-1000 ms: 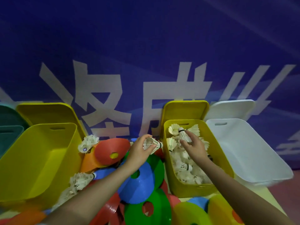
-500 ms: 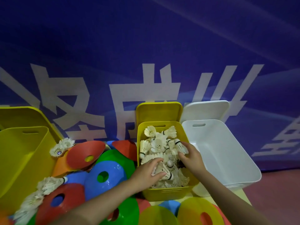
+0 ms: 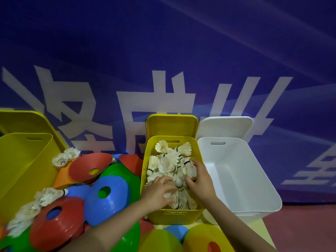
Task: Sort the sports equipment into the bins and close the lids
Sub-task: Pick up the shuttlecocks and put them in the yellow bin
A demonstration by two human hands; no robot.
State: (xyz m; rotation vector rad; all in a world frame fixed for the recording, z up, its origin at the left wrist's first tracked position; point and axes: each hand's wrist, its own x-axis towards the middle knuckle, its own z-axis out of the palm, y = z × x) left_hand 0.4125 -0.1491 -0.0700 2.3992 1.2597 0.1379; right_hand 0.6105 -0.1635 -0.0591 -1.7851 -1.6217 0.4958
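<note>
Both hands are down inside the small yellow bin [image 3: 170,216], working among the shuttlecocks [image 3: 169,165] heaped in it. The left hand [image 3: 158,192] lies palm-down on the near part of the heap, fingers spread and only lightly bent; whether it holds anything underneath I cannot tell. The right hand [image 3: 201,180] sits just right of it, fingers curled around a shuttlecock at the bin's right wall.

The step looks like settling the shuttlecocks so the bin can shut. Doing it well means pressing gently with flat fingers, since feather skirts crush easily, and nudging the tall ones at the far end below the rim. That bin's yellow lid [image 3: 171,125] stands open behind it and will need a level heap to close.

Just right stands the white bin [image 3: 254,188], nothing visible inside, its white lid [image 3: 225,126] also raised. Left of the yellow bin, disc cones [image 3: 107,195] in red, blue, green, orange and yellow lie piled on the table, with loose shuttlecocks [image 3: 65,157] among them that remain unsorted. Far left is a large yellow bin [image 3: 23,170], open.
</note>
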